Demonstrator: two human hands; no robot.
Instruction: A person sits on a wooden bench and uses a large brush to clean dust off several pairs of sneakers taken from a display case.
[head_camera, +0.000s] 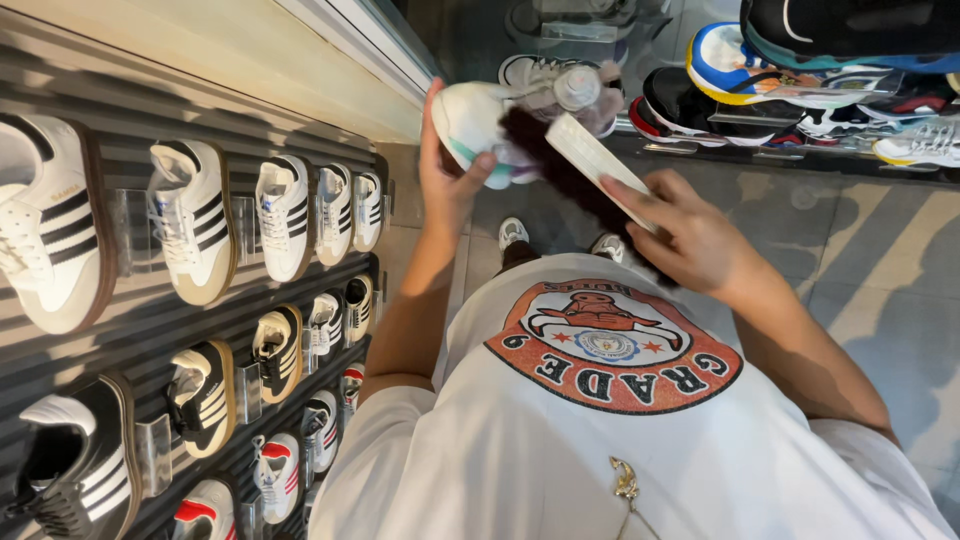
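Nearest is the white shirt (600, 440) with its round red print. Above it the right hand (690, 235) is closed around the pale handle of a dark-bristled brush (565, 165); the left hand (450, 175) is closed on a white shoe (475, 120), thumb on the sole side, fingers behind. The brush lies against the shoe, held out over the grey tiled floor (880, 270). The step looks like brushing the shoe clean. The next stroke would call for a steady left grip, then turning the shoe to bare an unbrushed side. To the left runs a slatted wall (140, 330) of striped shoes; farther off stands a rack (800, 80) of bright sneakers. The bristles hide most of the shoe's upper, so dirt cannot be judged; the person's feet (513, 232) barely show.
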